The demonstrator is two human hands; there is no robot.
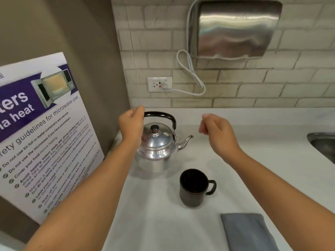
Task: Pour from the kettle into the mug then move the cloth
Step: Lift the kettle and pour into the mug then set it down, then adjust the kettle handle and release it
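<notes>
A shiny metal kettle (155, 147) with a black arched handle stands on the white counter (163, 223), spout pointing right. My left hand (131, 125) is closed around the left end of that handle. A dark mug (194, 187) stands upright in front of the kettle, its handle to the right. A folded grey cloth (248, 232) lies flat at the counter's front right. My right hand (217, 133) hovers right of the spout, fingers loosely curled, holding nothing and touching nothing.
A microwave safety poster (41, 134) leans against the left wall beside the kettle. A steel sink (324, 144) cuts into the counter at the far right. On the brick wall hang a metal hand dryer (233, 29) and its cord plugged into an outlet (159, 84).
</notes>
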